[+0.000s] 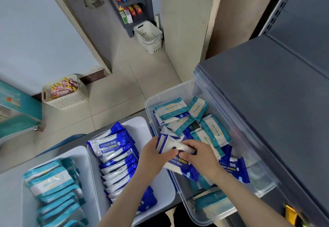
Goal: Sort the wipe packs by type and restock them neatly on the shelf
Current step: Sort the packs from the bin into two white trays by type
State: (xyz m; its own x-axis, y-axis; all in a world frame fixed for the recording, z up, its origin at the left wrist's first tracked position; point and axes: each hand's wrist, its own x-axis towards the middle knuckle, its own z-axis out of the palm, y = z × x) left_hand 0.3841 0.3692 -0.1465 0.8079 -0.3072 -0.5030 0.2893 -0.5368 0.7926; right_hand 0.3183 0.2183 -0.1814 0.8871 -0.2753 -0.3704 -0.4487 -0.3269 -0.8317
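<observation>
Both hands hold blue alcohol wipe packs over the near left part of a clear plastic bin. My left hand grips their left side, and my right hand curls over their right side. Loose teal wipe packs and more blue ones lie mixed in the bin. A white tray in the middle holds a row of blue packs. Teal packs stand in rows in a second white tray on the left.
A dark grey shelf board runs along the right, above the bin. On the tiled floor stand a beige basket of pink items and a white basket. A rack of small goods stands beyond the doorway.
</observation>
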